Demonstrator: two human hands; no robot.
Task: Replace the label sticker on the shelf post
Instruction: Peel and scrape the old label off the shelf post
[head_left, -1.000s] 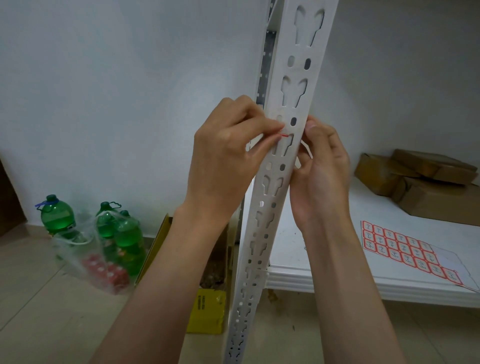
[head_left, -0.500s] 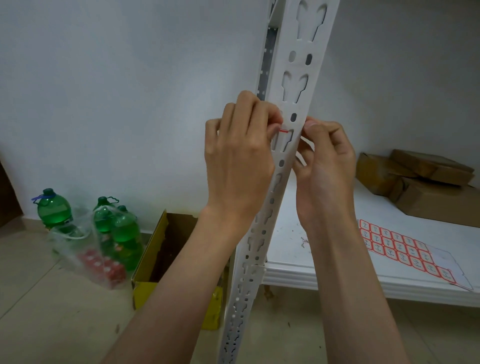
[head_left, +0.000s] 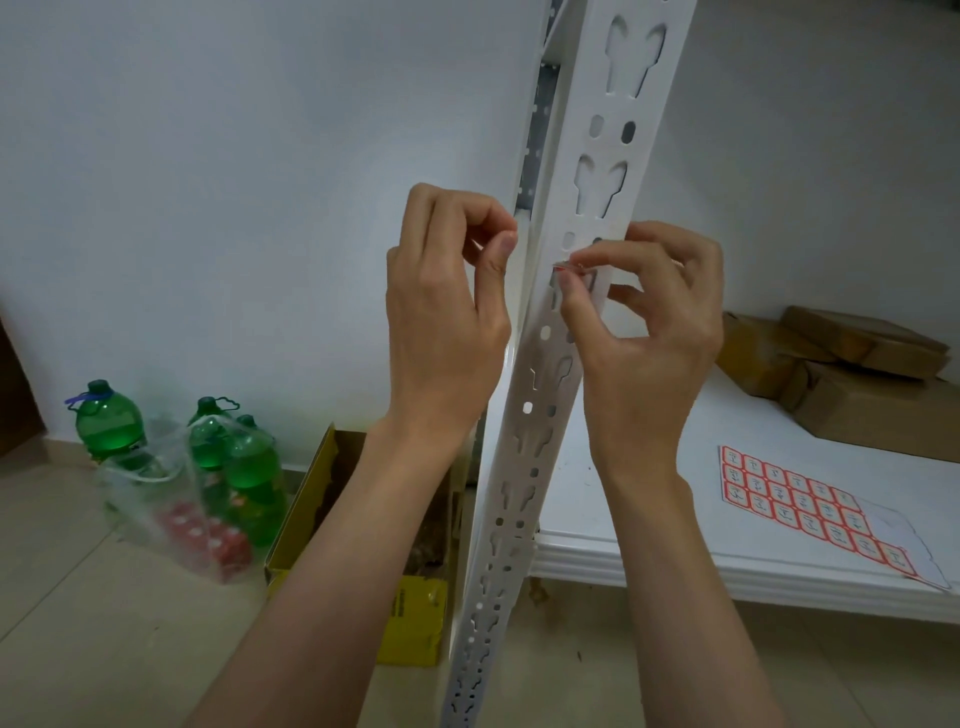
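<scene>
A white slotted shelf post runs from top centre down to the floor. A small red-edged label sticker sits on the post's front face at hand height. My right hand pinches this sticker between thumb and forefinger. My left hand hovers just left of the post with its fingers curled and thumb against the fingertips; I cannot tell whether it holds anything. A sheet of red-bordered label stickers lies on the white shelf at the right.
Brown cardboard boxes are stacked at the back right of the shelf. On the tiled floor to the left stand green bottles and a clear bag with red items. A yellow carton sits by the post's foot.
My left hand has come off the post and drawn back to the left. My right hand has moved onto the post's front face and now pinches the sticker.
</scene>
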